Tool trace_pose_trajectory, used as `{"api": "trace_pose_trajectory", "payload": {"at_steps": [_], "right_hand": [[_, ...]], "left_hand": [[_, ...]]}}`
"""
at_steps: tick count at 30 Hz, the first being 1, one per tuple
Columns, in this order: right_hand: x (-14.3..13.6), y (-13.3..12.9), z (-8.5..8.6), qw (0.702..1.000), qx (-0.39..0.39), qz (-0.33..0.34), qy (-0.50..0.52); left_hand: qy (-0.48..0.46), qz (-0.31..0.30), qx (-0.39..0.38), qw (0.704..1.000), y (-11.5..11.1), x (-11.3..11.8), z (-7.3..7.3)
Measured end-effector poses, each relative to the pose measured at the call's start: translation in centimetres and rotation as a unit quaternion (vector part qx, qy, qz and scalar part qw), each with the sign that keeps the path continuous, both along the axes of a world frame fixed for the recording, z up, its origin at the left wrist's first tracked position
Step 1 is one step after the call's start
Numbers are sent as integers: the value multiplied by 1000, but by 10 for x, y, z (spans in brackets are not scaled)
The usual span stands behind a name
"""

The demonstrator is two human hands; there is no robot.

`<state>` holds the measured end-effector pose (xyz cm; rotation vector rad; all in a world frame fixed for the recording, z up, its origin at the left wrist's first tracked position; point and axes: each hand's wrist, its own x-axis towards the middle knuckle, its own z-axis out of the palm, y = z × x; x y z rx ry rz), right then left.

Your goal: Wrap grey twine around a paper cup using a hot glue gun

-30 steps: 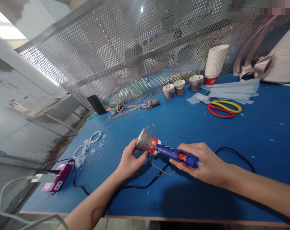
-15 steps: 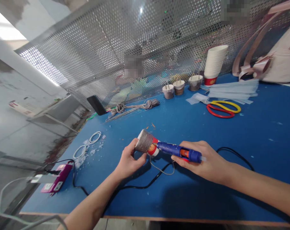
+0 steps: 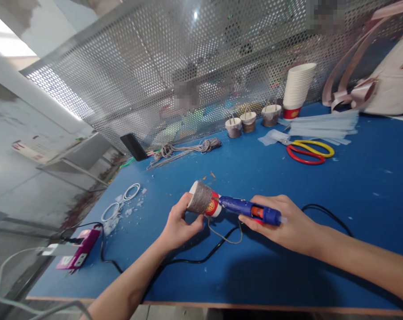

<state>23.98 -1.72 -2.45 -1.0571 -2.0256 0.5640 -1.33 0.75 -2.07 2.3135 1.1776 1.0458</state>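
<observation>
My left hand [image 3: 184, 222] grips a paper cup [image 3: 203, 199] by its rim end, tilted on its side with the base toward the right. Grey cord is wound round the rim half; the red and white base half is bare. A loose end of the cord [image 3: 226, 241] curves below the cup. My right hand [image 3: 281, 222] is wrapped round a blue hot glue gun [image 3: 243, 206], its nozzle at the cup's red part beside the cord. Whether the tip touches cannot be made out. A clear glue stick pokes from the gun's rear.
Behind are a cord bundle [image 3: 188, 150], a phone [image 3: 133, 146], several small cord-wrapped cups [image 3: 233, 128], a cup stack [image 3: 299, 86], scissors [image 3: 309, 152] and pale strips [image 3: 324, 126]. A purple power strip [image 3: 79, 251] and white rings [image 3: 110, 212] lie left. A black cable [image 3: 197, 260] crosses the table.
The glue gun's nozzle has shifted very slightly right along the cup. Both hands otherwise keep nearly the same place and hold.
</observation>
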Motion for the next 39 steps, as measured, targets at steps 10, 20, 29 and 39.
{"api": "trace_pose_trajectory", "payload": {"at_steps": [10, 20, 29, 39], "right_hand": [[0, 1, 4, 999, -44, 0, 17], [1, 2, 6, 982, -174, 16, 74], [1, 2, 10, 976, -201, 19, 87], [-6, -8, 10, 990, -135, 34, 6]], "left_hand": [[13, -1, 24, 1000, 1, 1, 1], [5, -19, 22, 1000, 3, -4, -3], [27, -26, 31, 999, 3, -3, 1], [23, 28, -5, 999, -2, 7, 6]]}}
